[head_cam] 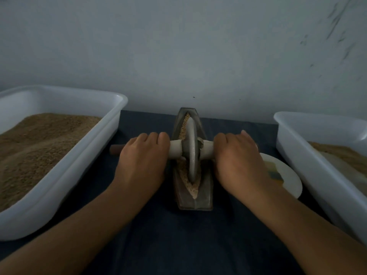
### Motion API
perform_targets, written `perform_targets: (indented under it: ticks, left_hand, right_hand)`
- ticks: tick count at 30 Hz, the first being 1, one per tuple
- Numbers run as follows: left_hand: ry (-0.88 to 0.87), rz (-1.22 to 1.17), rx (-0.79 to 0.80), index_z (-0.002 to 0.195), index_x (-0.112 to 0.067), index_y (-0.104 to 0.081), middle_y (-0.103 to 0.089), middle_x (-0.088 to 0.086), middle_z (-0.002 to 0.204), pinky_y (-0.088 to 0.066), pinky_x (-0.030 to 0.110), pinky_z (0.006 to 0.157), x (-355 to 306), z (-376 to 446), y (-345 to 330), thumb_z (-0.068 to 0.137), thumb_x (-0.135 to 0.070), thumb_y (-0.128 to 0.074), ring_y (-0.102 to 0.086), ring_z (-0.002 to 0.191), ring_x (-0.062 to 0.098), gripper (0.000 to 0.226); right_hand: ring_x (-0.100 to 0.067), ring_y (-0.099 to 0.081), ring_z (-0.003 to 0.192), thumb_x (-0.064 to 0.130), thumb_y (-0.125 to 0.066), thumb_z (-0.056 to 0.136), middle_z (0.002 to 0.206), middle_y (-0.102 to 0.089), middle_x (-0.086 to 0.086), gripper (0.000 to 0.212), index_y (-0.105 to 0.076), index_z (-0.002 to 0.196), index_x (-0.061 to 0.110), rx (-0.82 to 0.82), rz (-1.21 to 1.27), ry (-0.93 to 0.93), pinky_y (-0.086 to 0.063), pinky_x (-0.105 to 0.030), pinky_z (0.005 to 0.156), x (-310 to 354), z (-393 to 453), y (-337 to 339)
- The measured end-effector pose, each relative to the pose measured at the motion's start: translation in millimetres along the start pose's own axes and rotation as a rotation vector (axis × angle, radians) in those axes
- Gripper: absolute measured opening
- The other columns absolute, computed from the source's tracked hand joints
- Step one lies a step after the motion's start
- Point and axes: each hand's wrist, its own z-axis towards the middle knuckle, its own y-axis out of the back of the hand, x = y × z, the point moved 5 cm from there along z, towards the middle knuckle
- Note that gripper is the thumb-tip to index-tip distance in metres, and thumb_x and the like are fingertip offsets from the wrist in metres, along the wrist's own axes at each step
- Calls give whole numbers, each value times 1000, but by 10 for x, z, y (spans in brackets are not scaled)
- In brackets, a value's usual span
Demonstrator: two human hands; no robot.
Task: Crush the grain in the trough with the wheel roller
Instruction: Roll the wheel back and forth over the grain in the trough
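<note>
Head view: left hand (142, 155) and right hand (237, 155) each curl round an axle end of the wheel roller (191, 149), upright in the grain-filled trough (193, 199) at center, 2 white tubs at 9 (65, 179) and 3 o'clock (309, 167).

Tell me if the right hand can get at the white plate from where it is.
Probably yes. The right hand grips the roller handle, and the plate lies just beside it, partly under the wrist, nothing between.
</note>
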Motion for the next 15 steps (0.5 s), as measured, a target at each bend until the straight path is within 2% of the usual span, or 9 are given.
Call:
perform_targets:
  ticks: [2, 5, 7, 10, 12, 15]
  left_hand:
    - [29, -11, 11, 95, -25, -48, -59, -4, 88, -34, 27, 66, 39, 97, -79, 73, -27, -78, -53, 73, 13, 38]
    - [26, -27, 30, 104, -23, -47, -61, -1, 97, -41, 33, 73, 64, 348, -212, 77, -25, -75, -59, 83, 18, 38]
    - [33, -40, 51, 113, -24, -46, -62, 1, 105, -44, 38, 80, 79, 551, -296, 79, -25, -74, -61, 92, 23, 44]
    - [27, -37, 65, 121, -23, -46, -62, 4, 110, -42, 43, 83, 93, 839, -395, 82, -24, -71, -61, 99, 28, 46]
    - [24, -46, 77, 120, -22, -46, -63, 5, 109, -42, 42, 82, 135, 979, -454, 86, -22, -67, -61, 98, 29, 40]
    - [40, -78, 109, 114, -20, -47, -62, 8, 107, -43, 41, 76, 234, 1065, -545, 89, -20, -62, -62, 93, 31, 30]
  right_hand:
    - [-32, -55, 71, 4, -65, 74, 73, -59, -10, 14, -54, 80, 9, 19, -11, 14, -39, -52, 106, -17, 113, -68]
    - [-29, -56, 75, 11, -64, 81, 80, -61, -7, 14, -50, 84, 13, 99, -46, 18, -37, -43, 102, -110, 328, -244]
    - [-28, -57, 76, 15, -64, 84, 83, -63, -7, 14, -51, 89, 12, 107, -70, 24, -36, -38, 90, -177, 446, -359]
    - [-31, -58, 80, 15, -62, 85, 90, -64, -11, 15, -52, 96, 10, 95, -85, 30, -30, -36, 72, -261, 609, -460]
    - [-32, -60, 83, 17, -60, 87, 95, -65, -11, 17, -54, 102, 9, 77, -119, 33, -26, -33, 64, -305, 744, -492]
    - [-32, -61, 81, 20, -62, 86, 93, -65, -10, 18, -57, 102, 12, 50, -111, 27, -27, -32, 59, -301, 917, -522]
